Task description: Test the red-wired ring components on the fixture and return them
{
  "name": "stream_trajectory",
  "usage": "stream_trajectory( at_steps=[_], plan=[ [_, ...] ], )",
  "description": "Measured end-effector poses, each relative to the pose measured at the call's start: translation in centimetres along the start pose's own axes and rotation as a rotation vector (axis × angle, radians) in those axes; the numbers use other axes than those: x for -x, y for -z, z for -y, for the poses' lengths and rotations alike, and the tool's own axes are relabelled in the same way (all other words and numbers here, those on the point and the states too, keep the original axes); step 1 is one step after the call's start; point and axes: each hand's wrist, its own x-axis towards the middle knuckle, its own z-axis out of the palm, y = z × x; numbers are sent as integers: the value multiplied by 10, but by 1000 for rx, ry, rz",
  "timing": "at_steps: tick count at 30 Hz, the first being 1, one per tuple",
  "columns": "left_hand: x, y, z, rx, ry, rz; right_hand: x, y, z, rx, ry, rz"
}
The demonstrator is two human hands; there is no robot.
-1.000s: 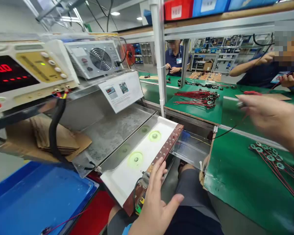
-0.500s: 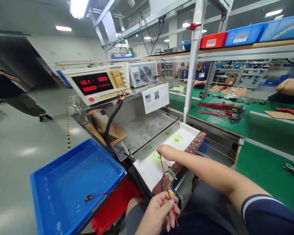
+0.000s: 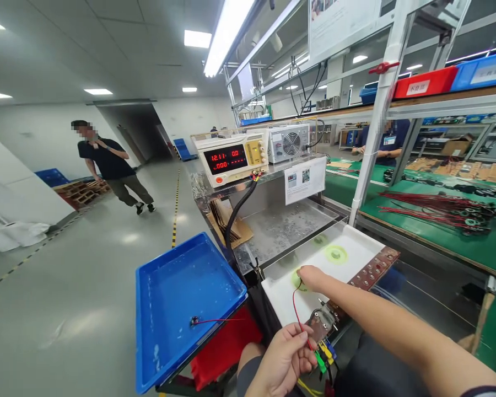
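Note:
My left hand pinches a red wire low in front of me. The wire rises in a curve to my right hand, whose fingers are closed on the small part at its far end. That part is mostly hidden under the fingertips. My right hand is at the nearer yellow-green ring on a white plate. Below the plate is a metal clamp fixture, with green, yellow and blue clips by my left fingertips.
A blue tray at left holds a small part with a red wire. Behind the plate stands a power supply with red digits. Bundled red-wired parts lie on the green bench at right. One person walks at left; another sits behind.
My view has swung left, so the scene sits further right. My right hand has come down onto the nearer ring, and the wire, straight before, now bends. The person at left shows fully.

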Motion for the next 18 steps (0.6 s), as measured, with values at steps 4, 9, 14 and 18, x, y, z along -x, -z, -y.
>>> stream_trajectory(
  at_steps=[4,9,14,18],
  plan=[
    [-5,0,-3,1,-51,-39,-2,1,2,15,3,-1],
    [-9,-5,-7,-42,-62,-100,2,1,5,-25,-41,-13],
    [-10,-13,-15,-61,-115,-210,9,2,-7,-167,-85,-54],
    [-13,-17,-16,-99,-148,-281,51,-2,-24,-369,-17,-358]
  ],
)
